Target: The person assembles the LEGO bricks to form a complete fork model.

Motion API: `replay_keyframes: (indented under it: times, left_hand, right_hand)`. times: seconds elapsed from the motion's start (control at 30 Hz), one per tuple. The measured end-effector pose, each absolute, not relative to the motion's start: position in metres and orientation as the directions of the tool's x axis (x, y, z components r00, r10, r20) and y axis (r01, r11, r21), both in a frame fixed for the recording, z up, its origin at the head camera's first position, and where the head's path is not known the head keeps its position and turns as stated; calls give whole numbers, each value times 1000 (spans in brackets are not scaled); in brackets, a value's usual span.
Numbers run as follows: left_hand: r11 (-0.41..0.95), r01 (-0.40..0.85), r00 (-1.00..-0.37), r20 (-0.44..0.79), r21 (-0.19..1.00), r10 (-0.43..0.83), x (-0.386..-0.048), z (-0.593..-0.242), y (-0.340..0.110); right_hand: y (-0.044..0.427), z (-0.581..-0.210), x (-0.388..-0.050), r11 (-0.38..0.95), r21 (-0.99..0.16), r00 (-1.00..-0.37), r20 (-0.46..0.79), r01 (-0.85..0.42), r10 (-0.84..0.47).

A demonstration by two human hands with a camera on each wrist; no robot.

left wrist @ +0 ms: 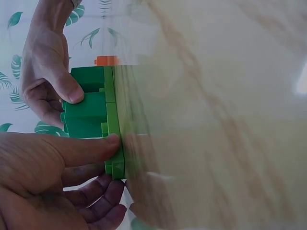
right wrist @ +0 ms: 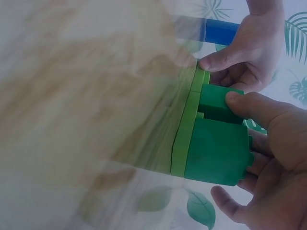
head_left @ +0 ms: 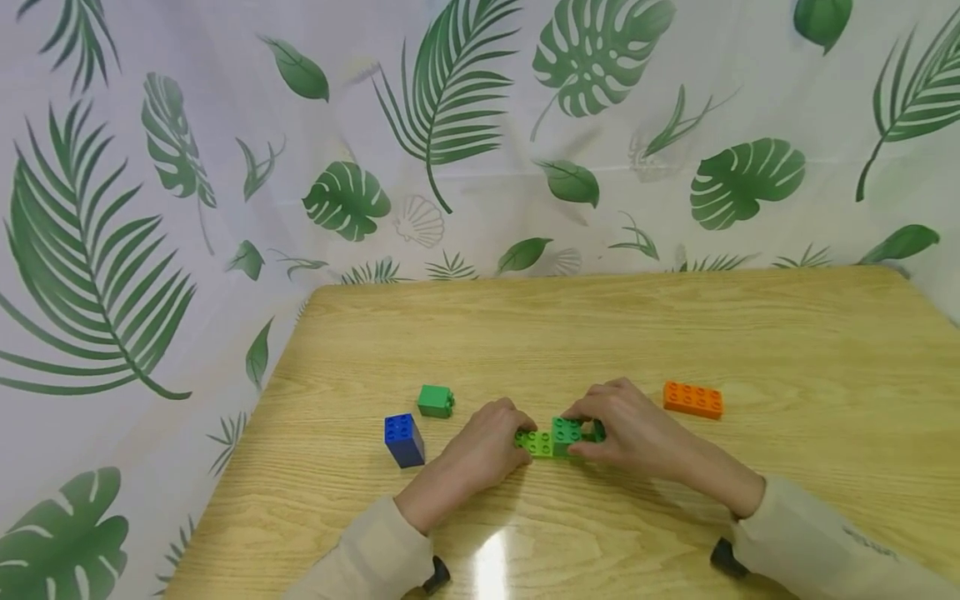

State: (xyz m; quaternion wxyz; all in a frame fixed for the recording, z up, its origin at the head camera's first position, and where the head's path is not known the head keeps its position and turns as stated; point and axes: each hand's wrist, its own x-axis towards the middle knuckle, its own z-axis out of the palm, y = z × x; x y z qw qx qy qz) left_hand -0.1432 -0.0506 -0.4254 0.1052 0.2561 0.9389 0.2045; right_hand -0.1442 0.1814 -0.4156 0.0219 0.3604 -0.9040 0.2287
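Two thin light green building bricks (head_left: 538,443) lie end to end on the table, with a seam between them. My left hand (head_left: 486,447) pinches their left end between thumb and fingers. A dark green brick (head_left: 566,429) sits on top, across the seam. My right hand (head_left: 633,429) grips that brick, thumb on its near side in the right wrist view. Close beside it, a second dark green brick (right wrist: 216,151) stands on the right end of the light green base, a narrow gap between the two. In the head view my right hand mostly hides this second brick.
Left of my hands, a tall blue brick (head_left: 405,442) stands upright and a green brick (head_left: 433,401) lies on its side. An orange brick (head_left: 693,400) lies to the right, studs up. Behind the wooden table (head_left: 600,333) hangs a leaf-patterned cloth (head_left: 480,225).
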Motion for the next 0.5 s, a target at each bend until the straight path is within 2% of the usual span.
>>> replay_keyframes:
  times: [0.5]
  left_hand:
    - [787,413,-854,-106,458,509,-144,-423,-49]
  right_hand:
    - [181,-417,-144,609,-533,-779,170,-588,-603]
